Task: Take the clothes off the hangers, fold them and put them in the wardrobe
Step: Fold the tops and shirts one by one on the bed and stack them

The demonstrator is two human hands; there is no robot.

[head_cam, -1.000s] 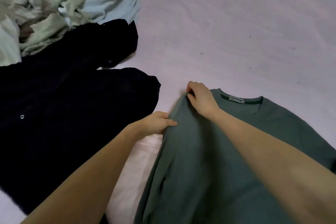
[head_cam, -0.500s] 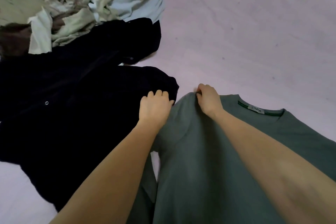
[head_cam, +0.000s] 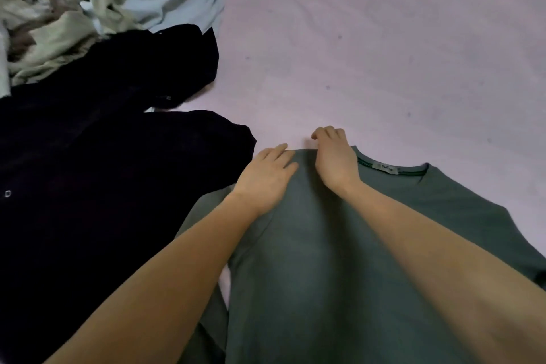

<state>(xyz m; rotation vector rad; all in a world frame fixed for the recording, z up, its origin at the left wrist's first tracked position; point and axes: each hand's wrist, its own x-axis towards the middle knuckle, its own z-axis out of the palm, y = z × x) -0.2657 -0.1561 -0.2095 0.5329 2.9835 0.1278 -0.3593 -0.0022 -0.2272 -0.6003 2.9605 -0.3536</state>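
Across the near right of the pink bed sheet the green sweater lies flat under my forearms, its long axis running from me up to the collar, with the left side folded in. The black garment crowds its left edge; open sheet lies beyond the collar and to the right, so I judge folding should go that way. My left hand rests flat, fingers straight, on the folded shoulder. My right hand, just beside it and nearer the collar, has curled fingers at the top edge, seemingly pinching it.
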